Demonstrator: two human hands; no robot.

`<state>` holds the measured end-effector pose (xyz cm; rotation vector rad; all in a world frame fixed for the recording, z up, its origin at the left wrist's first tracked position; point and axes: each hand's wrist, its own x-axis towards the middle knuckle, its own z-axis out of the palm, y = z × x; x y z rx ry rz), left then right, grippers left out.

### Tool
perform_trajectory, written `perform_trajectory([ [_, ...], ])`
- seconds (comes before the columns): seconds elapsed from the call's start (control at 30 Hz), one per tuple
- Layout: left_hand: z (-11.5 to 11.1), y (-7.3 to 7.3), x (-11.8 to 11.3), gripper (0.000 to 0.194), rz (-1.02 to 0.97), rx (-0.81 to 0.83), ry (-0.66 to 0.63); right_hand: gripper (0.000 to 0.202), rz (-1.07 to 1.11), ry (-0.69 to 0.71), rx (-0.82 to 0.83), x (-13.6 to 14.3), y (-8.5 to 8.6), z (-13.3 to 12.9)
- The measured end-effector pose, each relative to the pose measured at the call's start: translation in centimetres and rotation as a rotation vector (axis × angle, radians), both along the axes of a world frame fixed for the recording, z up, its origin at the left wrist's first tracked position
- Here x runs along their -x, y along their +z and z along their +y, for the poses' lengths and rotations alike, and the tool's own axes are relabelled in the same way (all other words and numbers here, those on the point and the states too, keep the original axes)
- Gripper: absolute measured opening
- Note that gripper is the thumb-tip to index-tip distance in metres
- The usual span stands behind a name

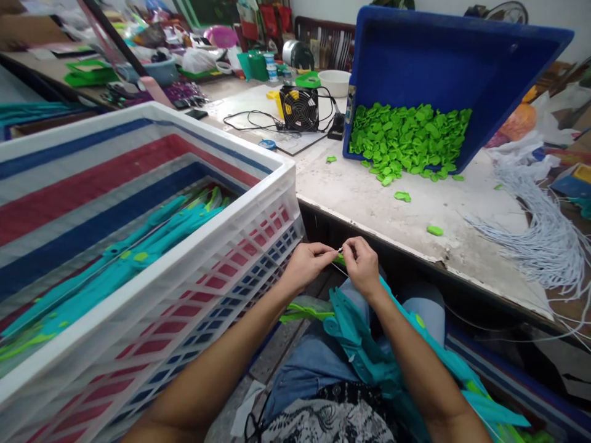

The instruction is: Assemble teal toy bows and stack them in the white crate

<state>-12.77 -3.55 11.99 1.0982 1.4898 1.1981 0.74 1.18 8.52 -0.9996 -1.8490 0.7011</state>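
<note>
My left hand (307, 264) and my right hand (362, 261) meet above my lap, their fingertips pinching a thin white cord (340, 250) between them. Just under the fingertips shows a small green piece (340, 259), partly hidden by my fingers. Across my lap and beneath my right forearm lies a teal plastic item (364, 344) with bright green parts. The cord's knot or end is too small to make out.
At the left stands a white crate (281, 172) with a striped lining and teal items (152, 246) inside. On the worktable (364, 200) are a tilted blue bin (429, 67) of green pieces (410, 138), a black fan (299, 109) and a bundle of white cords (540, 234).
</note>
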Motion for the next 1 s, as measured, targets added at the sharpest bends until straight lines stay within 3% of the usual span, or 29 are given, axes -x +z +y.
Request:
perform_trajectory([
  [0.1, 0.2, -0.5, -0.4, 0.015, -0.013, -0.003, 0.083, 0.019, 0.038, -0.076, 0.061, -1.5, 0.2, -0.5],
  [0.17, 0.6, -0.7, -0.5, 0.020, -0.052, -0.009, 0.143, 0.020, 0.036, -0.053, 0.111, -4.8, 0.8, -1.6],
  [0.27, 1.3, -0.4, -0.3, 0.029, -0.148, -0.029, 0.119, 0.024, -0.190, -0.036, 0.128, -12.7, 1.0, -4.3],
  [0.33, 1.6, 0.1, 0.1, 0.035, -0.166, -0.015, 0.026, 0.032, -0.451, -0.116, 0.201, -18.8, -0.1, -6.6],
  [0.4, 1.8, 0.8, 0.7, 0.037, -0.012, 0.015, -0.046, 0.040, -0.694, -0.219, 0.382, -24.3, -1.9, -8.8],
  [0.5, 2.6, 1.6, 1.3, 0.033, 0.518, -0.084, 0.001, 0.054, -0.872, -0.157, 0.648, -29.5, -4.7, -11.4],
  [0.57, 3.8, 1.6, 0.8, 0.033, 0.830, -0.241, -0.085, 0.060, -0.863, -0.081, 0.696, -30.6, -6.0, -12.1],
  [0.6, 4.7, 1.3, 0.1, 0.034, 0.927, -0.314, -0.219, 0.059, -0.848, -0.067, 0.690, -30.7, -6.3, -12.1],
  [0.7, 7.5, -0.1, -3.2, 0.039, 1.087, -0.402, -0.811, 0.043, -0.846, -0.062, 0.686, -29.6, -6.1, -11.7],
  [0.77, 8.8, -0.9, -5.5, 0.047, 1.214, -0.365, -1.058, 0.041, -0.892, -0.070, 0.674, -28.9, -5.2, -11.5],
  [0.87, 9.6, -0.8, -7.5, 0.054, 1.319, -0.338, -1.160, 0.042, -0.963, -0.148, 0.429, -28.4, -3.2, -12.0],
  [1.0, 9.4, 1.1, -7.6, 0.054, 1.097, -0.243, -1.324, 0.047, -1.011, -0.295, -0.061, -27.9, -0.4, -12.7],
])
